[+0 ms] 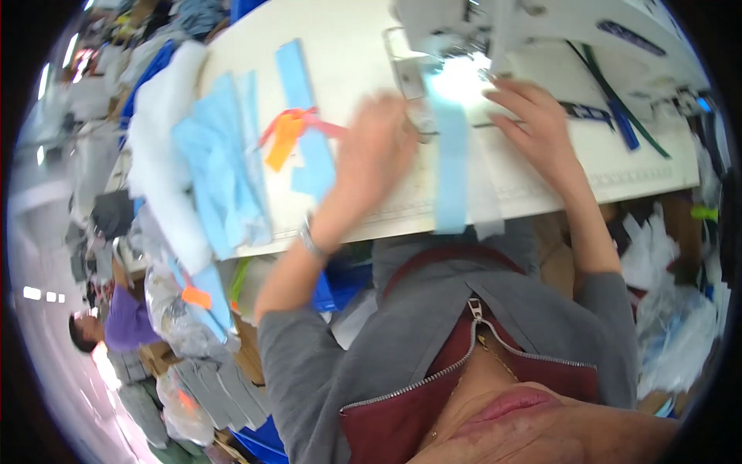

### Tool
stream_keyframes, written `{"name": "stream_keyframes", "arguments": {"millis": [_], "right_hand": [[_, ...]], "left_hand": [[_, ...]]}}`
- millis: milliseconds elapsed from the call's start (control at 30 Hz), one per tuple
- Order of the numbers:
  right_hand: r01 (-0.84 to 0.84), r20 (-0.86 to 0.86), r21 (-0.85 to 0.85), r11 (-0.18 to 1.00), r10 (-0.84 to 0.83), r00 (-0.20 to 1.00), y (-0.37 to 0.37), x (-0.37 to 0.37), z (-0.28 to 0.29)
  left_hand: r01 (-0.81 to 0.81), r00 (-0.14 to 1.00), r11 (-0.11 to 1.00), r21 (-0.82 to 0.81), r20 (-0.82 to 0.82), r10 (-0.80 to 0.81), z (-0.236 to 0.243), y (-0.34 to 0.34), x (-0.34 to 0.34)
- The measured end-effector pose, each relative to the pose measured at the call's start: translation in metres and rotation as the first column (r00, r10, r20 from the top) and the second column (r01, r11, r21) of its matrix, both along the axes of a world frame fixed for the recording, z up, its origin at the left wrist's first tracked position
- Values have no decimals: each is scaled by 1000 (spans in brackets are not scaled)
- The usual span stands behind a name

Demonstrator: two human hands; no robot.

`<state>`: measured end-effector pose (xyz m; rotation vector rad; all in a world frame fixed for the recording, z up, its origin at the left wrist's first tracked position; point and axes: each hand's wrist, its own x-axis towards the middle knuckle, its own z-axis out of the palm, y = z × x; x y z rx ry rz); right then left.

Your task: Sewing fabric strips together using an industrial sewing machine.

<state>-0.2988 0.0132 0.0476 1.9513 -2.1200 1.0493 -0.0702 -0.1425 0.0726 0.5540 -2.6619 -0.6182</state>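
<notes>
A pale blue fabric strip [450, 178] and a translucent white strip [485, 201] run from the brightly lit needle area of a sewing machine [533, 23] over the table's front edge. My left hand [375, 143], blurred by motion, is left of the strips with curled fingers; whether it holds anything is unclear. My right hand [533, 127] is right of the needle area, fingers apart, fingertips near the strips. Left of my left hand are blue fabric pieces [220, 170] and orange and pink scraps [286, 139].
White padding [162, 139] lies along the table's left. Scissors [583, 112] and a blue-handled tool [622, 124] lie right of the machine. Plastic bags [672, 332] and piled garments [212, 394] sit below. A person in a purple top [127, 321] is at the far left.
</notes>
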Motion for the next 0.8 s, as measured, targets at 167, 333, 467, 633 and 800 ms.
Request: {"name": "stream_keyframes", "arguments": {"millis": [167,333,467,633,800], "right_hand": [[-315,709,481,818,-151,689,115,32,19],[-143,611,478,866,-212,763,126,67,-50],[-319,896,332,888,-191,400,118,87,-76],[-220,964,205,954,-159,212,114,126,-66],[-274,943,200,941,-108,316,99,143,-55]], "left_hand": [[83,945,785,613,203,-258,0,90,107],[11,960,788,615,215,-181,-60,111,98],[112,989,516,849,-43,-144,-70,118,84],[71,995,453,889,-30,-97,-24,126,106],[26,986,997,-72,-161,-37,6,139,98]]}}
